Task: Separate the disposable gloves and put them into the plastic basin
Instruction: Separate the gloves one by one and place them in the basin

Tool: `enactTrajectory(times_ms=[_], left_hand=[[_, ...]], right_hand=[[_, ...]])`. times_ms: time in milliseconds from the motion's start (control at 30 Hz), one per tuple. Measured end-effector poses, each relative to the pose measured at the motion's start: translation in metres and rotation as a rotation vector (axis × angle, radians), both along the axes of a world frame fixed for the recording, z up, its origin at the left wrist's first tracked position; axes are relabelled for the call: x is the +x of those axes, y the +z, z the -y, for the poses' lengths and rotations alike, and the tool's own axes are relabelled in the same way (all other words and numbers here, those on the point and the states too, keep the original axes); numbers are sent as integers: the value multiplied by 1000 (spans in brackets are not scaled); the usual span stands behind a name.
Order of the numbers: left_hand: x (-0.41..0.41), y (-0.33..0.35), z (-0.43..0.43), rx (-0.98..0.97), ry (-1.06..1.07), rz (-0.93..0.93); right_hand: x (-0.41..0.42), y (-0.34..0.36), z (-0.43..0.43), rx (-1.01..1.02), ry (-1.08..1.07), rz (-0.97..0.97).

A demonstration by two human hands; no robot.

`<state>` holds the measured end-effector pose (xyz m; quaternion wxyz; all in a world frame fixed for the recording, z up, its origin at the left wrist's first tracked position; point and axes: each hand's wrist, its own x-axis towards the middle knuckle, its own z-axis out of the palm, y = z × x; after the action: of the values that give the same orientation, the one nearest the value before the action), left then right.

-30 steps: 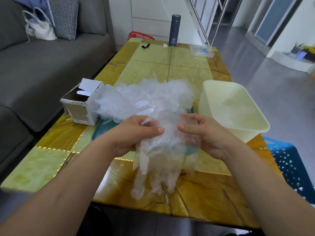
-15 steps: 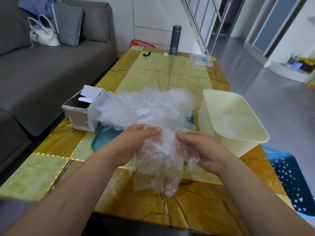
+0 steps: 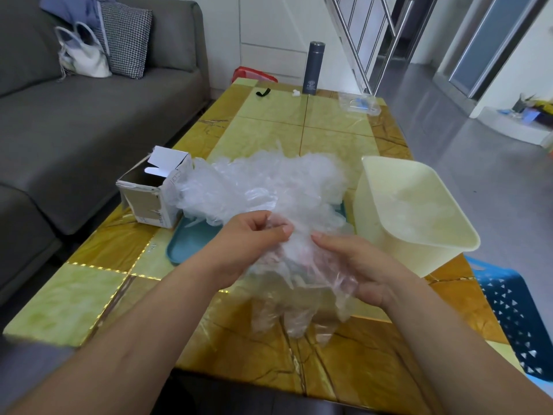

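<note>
A big heap of clear disposable gloves [image 3: 263, 181] lies on a teal tray [image 3: 191, 244] in the middle of the table. In front of it I hold a smaller clump of gloves [image 3: 299, 283] that hangs down toward the table. My left hand [image 3: 251, 241] pinches its top left between thumb and fingers. My right hand [image 3: 353, 262] grips its right side, partly wrapped in the film. The cream plastic basin [image 3: 419, 244] stands just right of my hands, with a few clear gloves inside.
An open cardboard box [image 3: 155, 193] sits left of the heap. At the far end stand a dark flask [image 3: 312, 68] and a clear packet [image 3: 359, 104]. A grey sofa [image 3: 89, 115] runs along the left; a blue stool [image 3: 514, 313] stands at the right.
Both hands have drawn closer together and up toward the heap, bunching the held clump so less of it hangs down. The view has tilted slightly.
</note>
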<state>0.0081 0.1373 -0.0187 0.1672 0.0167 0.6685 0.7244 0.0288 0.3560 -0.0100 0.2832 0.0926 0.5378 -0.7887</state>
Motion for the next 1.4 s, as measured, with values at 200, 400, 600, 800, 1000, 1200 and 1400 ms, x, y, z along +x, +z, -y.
enactTrajectory(times_ms=[200,400,600,800,1000,1200,1400], left_hand=[[9,1,22,-119,-195,12],[19,4,78,-320,-178,114],[22,-1,82,-396,59,-5],[23,-4,39,-227,-162,23],[18,-2,38,-125,-131,156],[9,6,56,53,17,239],[16,17,58,179,-111,213]], right_hand=[[-6,-13,2,341,-262,-193],[-9,-13,1,465,-346,-303],[-1,-4,1,487,-254,-385],[11,1,13,351,-20,-405],[10,-7,12,407,0,-317],[4,-12,6,432,-61,-244],[0,-7,9,475,-106,-387]])
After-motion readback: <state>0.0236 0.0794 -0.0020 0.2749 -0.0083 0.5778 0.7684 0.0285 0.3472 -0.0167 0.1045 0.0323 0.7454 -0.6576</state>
